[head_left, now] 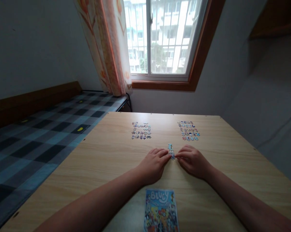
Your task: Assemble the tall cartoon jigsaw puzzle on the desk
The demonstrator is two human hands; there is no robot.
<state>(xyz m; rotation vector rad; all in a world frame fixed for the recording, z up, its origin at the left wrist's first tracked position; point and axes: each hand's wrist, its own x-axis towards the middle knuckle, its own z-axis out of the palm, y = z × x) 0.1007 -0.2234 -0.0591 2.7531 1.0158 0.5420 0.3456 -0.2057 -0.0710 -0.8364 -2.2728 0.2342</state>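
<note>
1. Head view, narrow strip of puzzle pieces: on the wooden table, between the two hands, short of the two larger piece groups. Seams too small to tell which pieces lock.
2. Head view, left hand: palm down, fingers close together and slightly bent, tips at the strip's left edge. Grip on any single piece: cannot tell.
3. Head view, right hand: fingers curled, thumb and fingertips drawn nearly together at the strip's right edge. A piece between them: cannot tell.
4. Risk, as judged: uneven pressure from either side could skew the strip or pop a seam; a tab forced into a wrong socket could bend.
5. Head view, left piece group and right piece group: loose rows, well apart. Risk: a sleeve-less forearm or wrist reaching across could scatter them. Printed detail unreadable.
6. Head view, picture sheet: nearest the wearer, headed "BLUEY"; bottom edge cut off, smaller lettering blurred.
7. Fingertip undersides: hidden. Forearms: cut off by the frame.
</note>
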